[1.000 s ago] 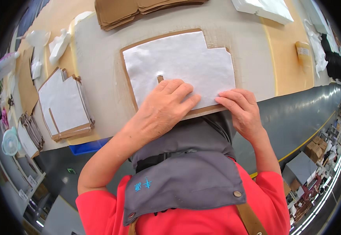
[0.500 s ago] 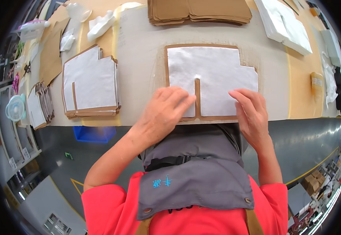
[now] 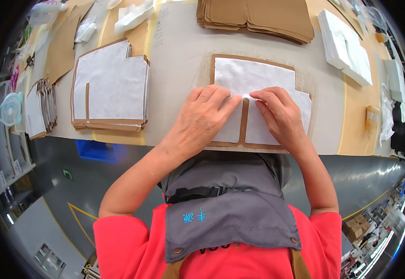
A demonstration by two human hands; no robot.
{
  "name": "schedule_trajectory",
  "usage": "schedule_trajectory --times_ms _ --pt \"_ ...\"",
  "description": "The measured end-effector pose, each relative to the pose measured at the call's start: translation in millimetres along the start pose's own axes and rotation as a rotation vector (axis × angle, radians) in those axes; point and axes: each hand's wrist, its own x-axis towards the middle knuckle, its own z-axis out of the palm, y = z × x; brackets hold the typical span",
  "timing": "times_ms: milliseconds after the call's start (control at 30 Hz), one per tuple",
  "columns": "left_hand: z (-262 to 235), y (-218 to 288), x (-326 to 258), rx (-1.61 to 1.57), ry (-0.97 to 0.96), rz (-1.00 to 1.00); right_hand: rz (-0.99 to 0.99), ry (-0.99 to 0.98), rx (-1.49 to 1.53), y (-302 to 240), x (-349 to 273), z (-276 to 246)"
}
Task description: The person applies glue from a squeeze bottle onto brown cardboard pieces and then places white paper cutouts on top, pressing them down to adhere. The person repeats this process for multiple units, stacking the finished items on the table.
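Observation:
A white sheet [image 3: 253, 68] lies on a brown panel [image 3: 213, 69] of the same notched outline, with a brown border showing around it. A narrow brown slot [image 3: 244, 122] runs up from the near edge. Both hands meet at the slot's upper end, where a small raised white bit [image 3: 245, 96] of the sheet shows between the fingertips. My left hand [image 3: 203, 116] rests over the sheet's left part, fingers curled, thumb reaching to that bit. From the right, my right hand [image 3: 281, 114] has thumb and forefinger drawn together at the same spot. The fingertips partly hide what they grip.
A stack of similar white-faced brown panels [image 3: 112, 86] sits on the left, beside smaller upright pieces [image 3: 46, 104]. Plain brown panels [image 3: 277, 21] are piled at the far side. White sheets [image 3: 346, 49] and a yellowish tape roll [image 3: 372, 117] lie to the right.
Both hands have moved forward and closer together, to the slot's upper end. The view has shifted slightly.

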Motion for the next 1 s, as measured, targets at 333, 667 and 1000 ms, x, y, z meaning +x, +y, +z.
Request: schedule_trajectory --times_ms 333,667,1000 --pt "8 3 -7 0.01 0.028 0.032 -0.167 -0.118 -0.193 2 13 2" --pt "14 1 -10 0.038 0.073 0.042 -0.223 -0.177 -0.306 1 17 3" --pt "19 -1 -10 0.075 0.101 0.058 -0.367 -0.347 -0.418 2 29 -3"
